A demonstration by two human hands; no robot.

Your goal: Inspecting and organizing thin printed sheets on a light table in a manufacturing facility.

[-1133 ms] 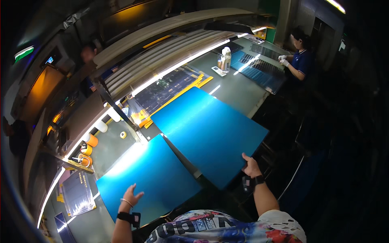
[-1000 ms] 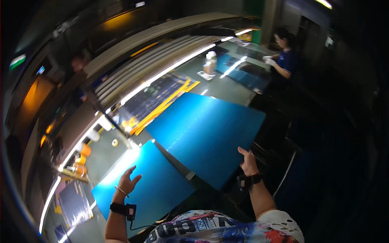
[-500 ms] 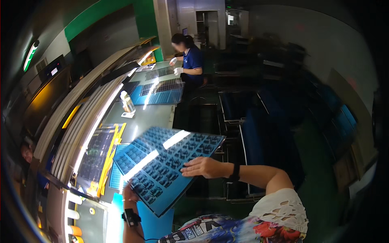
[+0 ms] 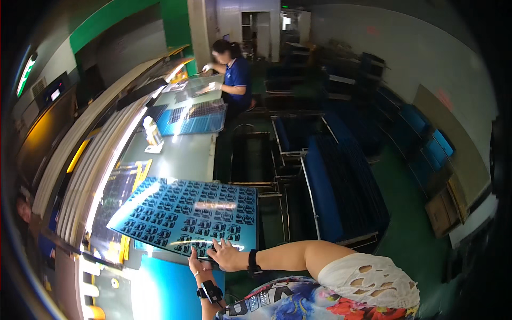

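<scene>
A thin blue sheet printed with rows of black patterns (image 4: 186, 208) is tilted over the near part of the bench, its surface catching bright glare. My left hand (image 4: 198, 264) grips its near edge, with the fingers partly hidden. Right beside it, my right hand (image 4: 228, 257) rests on the sheet near the same edge, fingers spread and stretched out. Below the sheet, a plain blue panel (image 4: 165, 282) lies on the bench, brightly lit at its left.
A bottle (image 4: 152, 132) stands on the grey bench (image 4: 184, 154). Farther along lie blue printed sheets (image 4: 181, 125), with a gloved co-worker (image 4: 234, 80) seated beyond. Racks of blue panels (image 4: 336, 186) stand to the right. A shelf with a light tube (image 4: 120, 162) borders the left.
The printed sheet has turned and moved left, lying flatter. My right hand has slid from its right side to the near edge, beside my left hand, which has moved right.
</scene>
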